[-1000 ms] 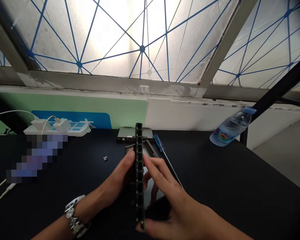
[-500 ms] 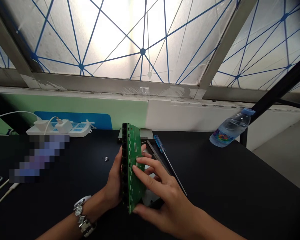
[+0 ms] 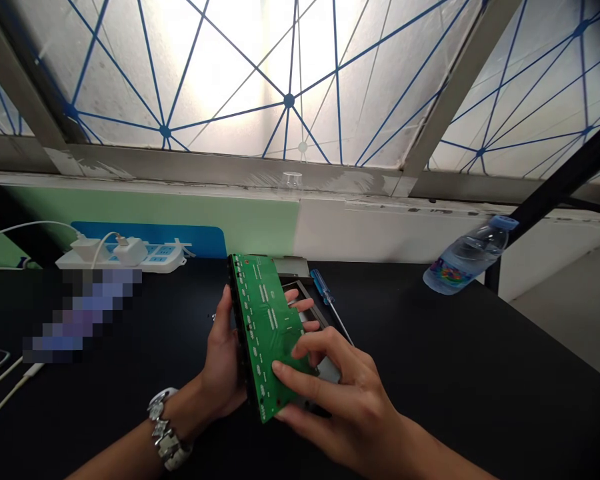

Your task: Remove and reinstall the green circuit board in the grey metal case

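Observation:
I hold a green circuit board (image 3: 267, 327) above the black table (image 3: 455, 373), tilted so its solder side faces me and its row of black ports runs along the left edge. My left hand (image 3: 225, 363), with a metal watch on the wrist, grips the board's port edge from the left and behind. My right hand (image 3: 337, 393) pinches the board's near right corner, fingers curled on its face. A grey metal case part (image 3: 325, 367) lies on the table just under the board, partly hidden.
A blue-handled screwdriver (image 3: 330, 303) lies right of the board. Another grey metal case piece (image 3: 293, 267) sits behind it. A white power strip (image 3: 125, 257) with chargers stands at the back left, a water bottle (image 3: 467, 257) at the back right. White cables (image 3: 5, 393) run at the left edge.
The board has turned from edge-on to showing its green face, and it has shifted left. Both hands have kept hold of it while rotating it.

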A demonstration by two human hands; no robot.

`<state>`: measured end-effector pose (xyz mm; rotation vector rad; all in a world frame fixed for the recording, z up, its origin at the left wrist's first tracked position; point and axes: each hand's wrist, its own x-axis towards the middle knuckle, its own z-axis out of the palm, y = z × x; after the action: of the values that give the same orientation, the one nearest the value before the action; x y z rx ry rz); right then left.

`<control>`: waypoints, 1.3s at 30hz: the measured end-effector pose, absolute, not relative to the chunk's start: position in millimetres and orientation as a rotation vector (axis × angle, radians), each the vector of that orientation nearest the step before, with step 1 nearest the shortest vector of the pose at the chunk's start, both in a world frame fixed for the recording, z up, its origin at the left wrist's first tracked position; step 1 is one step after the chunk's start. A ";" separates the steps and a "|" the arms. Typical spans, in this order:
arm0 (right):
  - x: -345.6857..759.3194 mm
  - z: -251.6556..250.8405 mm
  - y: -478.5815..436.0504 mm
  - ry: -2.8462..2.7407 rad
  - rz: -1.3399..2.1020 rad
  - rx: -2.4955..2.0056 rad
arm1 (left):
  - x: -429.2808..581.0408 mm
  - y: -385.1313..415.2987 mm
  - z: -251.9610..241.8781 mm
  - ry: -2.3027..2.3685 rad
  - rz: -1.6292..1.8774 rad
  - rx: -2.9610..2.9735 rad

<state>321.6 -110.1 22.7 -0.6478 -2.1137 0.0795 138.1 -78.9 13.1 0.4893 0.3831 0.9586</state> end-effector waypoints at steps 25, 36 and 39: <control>343.2 23.9 -91.8 -1.869 0.236 -0.818 | 131.9 -65.8 17.6 0.542 1.141 0.507; 349.8 23.8 -81.5 -1.516 0.742 -1.089 | 116.5 -49.8 17.0 0.908 1.278 0.811; 352.4 25.7 -78.4 -1.431 0.871 -1.105 | 109.4 -43.5 15.3 1.133 1.244 0.922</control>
<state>352.4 -78.4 25.7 -1.1049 -1.4312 0.8708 109.4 -43.5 15.3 0.9217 1.1332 1.2444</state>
